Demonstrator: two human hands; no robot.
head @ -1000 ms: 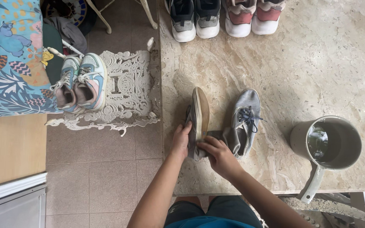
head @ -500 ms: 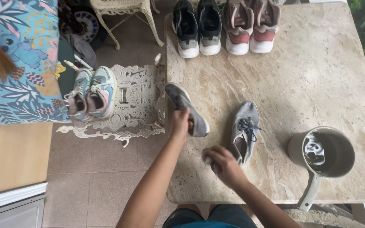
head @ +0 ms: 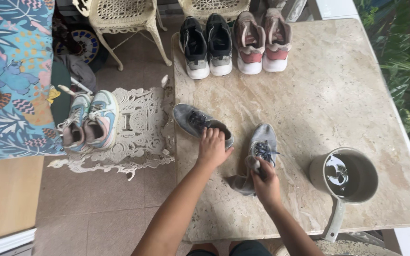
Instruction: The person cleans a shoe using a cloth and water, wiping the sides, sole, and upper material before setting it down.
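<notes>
My left hand [head: 212, 148] rests on the heel end of a grey sneaker [head: 191, 119], which lies sole down near the left edge of the marble table [head: 338, 95]. My right hand [head: 265, 182] grips a grey cloth [head: 243, 184] against the heel of the second grey sneaker [head: 263, 141], which has dark blue laces and points away from me.
A grey pot of water [head: 345, 177] with a long handle stands at the right front. A black-and-grey pair [head: 206, 45] and a pink-and-white pair [head: 262, 41] line the far edge. A pastel pair [head: 87, 119] sits on a white ornate chair [head: 141, 128] to the left.
My left hand has set the first grey sneaker down sole down on the table. My right hand moved with the cloth to the second sneaker's heel. The view shifted back.
</notes>
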